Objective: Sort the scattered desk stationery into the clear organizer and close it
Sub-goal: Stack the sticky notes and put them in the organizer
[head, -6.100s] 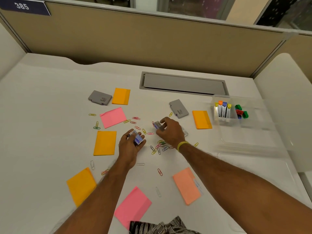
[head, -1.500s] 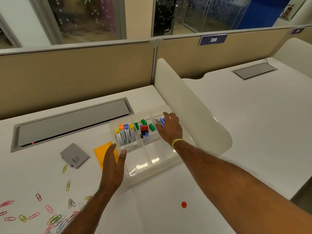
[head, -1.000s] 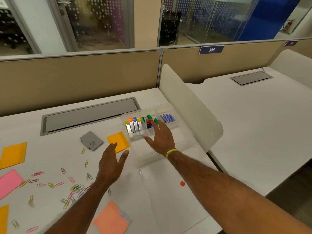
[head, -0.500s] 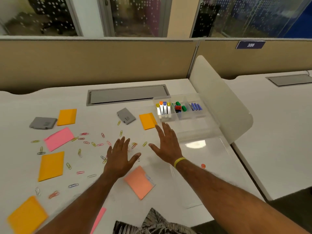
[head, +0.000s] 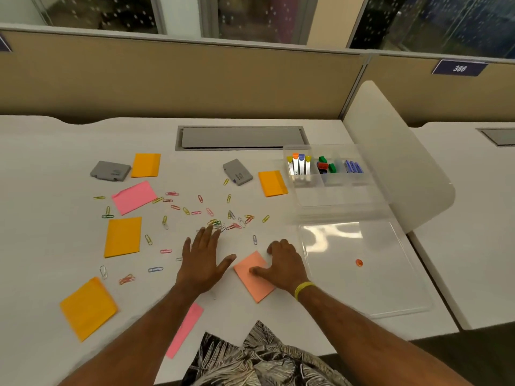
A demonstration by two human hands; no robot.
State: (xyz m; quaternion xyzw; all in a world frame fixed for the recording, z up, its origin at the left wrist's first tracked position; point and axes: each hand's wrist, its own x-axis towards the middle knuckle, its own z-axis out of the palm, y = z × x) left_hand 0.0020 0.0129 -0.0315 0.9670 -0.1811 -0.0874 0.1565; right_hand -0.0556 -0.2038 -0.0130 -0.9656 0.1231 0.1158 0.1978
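Room: a tan fabric partition [head: 167,79] is running along the far side of the white laminate desk [head: 55,162], with glass walling [head: 250,15] rising behind it.
Desk, left: orange square sticky pads [head: 122,236] and a pink sticky pad [head: 134,196] are lying at 9 to 10 o'clock from the hands, with a grey flat plastic case [head: 111,171] sitting beyond them.
Desk, centre: coloured wire paper clips [head: 217,222] are lying scattered at 12 o'clock from the hands, and a grey recessed cable flap [head: 242,137] is sitting farther back.
Left hand [head: 203,263]: lying flat on the desk, fingers straight and fanned apart, gripping nothing.
Right hand [head: 284,264]: resting on a salmon sticky pad [head: 256,288], fingers close together, thumb spread across the paper.
Task's thing: the clear plastic compartment organizer [head: 334,196] is standing at 2 o'clock from the hands, its clear lid [head: 362,288] lying open and flat at 3 o'clock.
Room, right: a white curved divider panel [head: 390,162] is separating this desk from a neighbouring white desk [head: 473,218], and a navy plate reading 386 [head: 459,68] is hanging at 1 o'clock.
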